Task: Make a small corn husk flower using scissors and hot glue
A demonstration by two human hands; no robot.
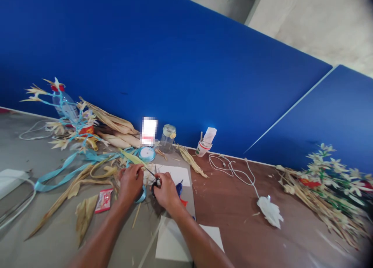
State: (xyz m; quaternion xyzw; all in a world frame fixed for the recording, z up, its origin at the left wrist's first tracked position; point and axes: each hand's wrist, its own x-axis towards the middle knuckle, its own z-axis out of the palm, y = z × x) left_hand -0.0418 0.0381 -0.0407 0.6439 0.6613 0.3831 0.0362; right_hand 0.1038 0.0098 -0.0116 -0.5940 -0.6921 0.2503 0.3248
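Scissors (156,182) with black handles are in my right hand (166,192), whose fingers are closed round the loops. Their blades stand apart, one slanting toward the fingertips of my left hand (131,181). That hand is closed in a pinch on a pale green corn husk strip (130,157), which sticks out up and to the left. Just beyond the hands lies a spool of light blue ribbon (147,154). Beside my right hand is a blue tool with a pointed tip (179,188), partly hidden by the hand.
Dried corn husks (113,124) and a blue-stemmed husk flower arrangement (77,122) crowd the left. A lidded jar (168,139) and a paper cup (202,148) stand along the blue partition (186,65). A white cable (233,169) and white flowers (335,167) lie rightward.
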